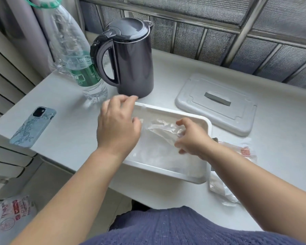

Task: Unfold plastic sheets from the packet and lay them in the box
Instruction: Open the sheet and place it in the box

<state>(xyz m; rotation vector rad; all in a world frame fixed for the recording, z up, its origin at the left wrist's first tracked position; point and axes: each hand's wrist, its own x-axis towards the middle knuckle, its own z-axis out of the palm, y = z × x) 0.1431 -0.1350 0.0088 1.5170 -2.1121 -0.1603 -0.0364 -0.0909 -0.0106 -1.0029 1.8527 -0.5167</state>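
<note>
A white rectangular box (173,112) stands open on the white table in front of me. A clear plastic sheet (163,129) lies crumpled and partly spread inside it. My right hand (193,138) is over the box's right half, its fingers curled round the sheet's right end. My left hand (117,124) hovers over the box's left rim with fingers loosely bent; its fingertips are near the sheet's left end, and I cannot tell whether they touch it. The clear packet (244,151) with red print lies right of the box, partly behind my right forearm.
The box's white lid (215,103) lies behind and to the right. A dark kettle (129,59) and a clear water bottle (78,55) stand at the back left. A phone (34,126) lies face down at the left. A printed bag (12,214) sits on the floor.
</note>
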